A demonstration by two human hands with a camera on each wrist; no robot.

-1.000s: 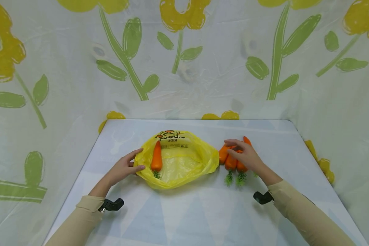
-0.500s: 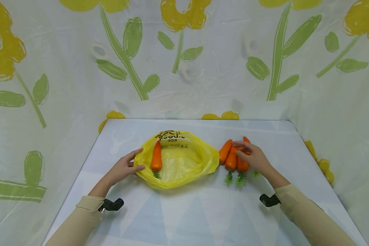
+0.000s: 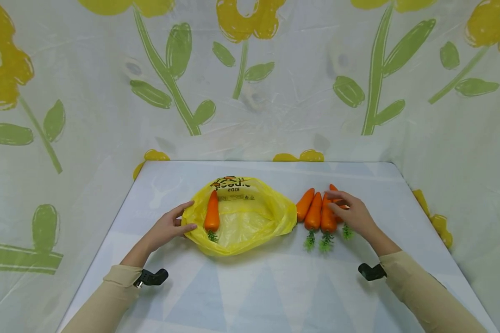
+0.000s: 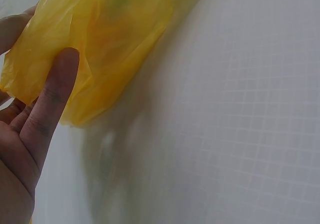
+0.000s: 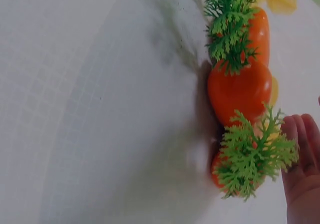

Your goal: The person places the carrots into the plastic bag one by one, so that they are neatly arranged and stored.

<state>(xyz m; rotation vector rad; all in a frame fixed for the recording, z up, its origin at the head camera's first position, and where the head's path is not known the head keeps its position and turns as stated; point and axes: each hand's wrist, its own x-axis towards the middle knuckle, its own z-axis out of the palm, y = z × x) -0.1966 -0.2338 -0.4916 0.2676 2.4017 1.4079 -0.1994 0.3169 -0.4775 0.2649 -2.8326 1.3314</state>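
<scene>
A yellow plastic bag lies with its mouth spread toward me in the head view. One orange toy carrot with a green top lies inside its left part. My left hand holds the bag's left rim, its fingers and thumb pinching the film; in the left wrist view a finger presses along the yellow plastic. Right of the bag, several carrots lie side by side. My right hand hovers over the rightmost carrot, fingers bent loosely above it and partly hiding it.
The carrots sit right against the bag's right edge. Everything stands on a pale table with a triangle pattern. A flower-printed curtain encloses the back and sides. A black wrist device is strapped on each arm.
My right hand has drifted to the right across the row of carrots, uncovering the ones nearer the bag. The left hand and the bag stay where they were.
</scene>
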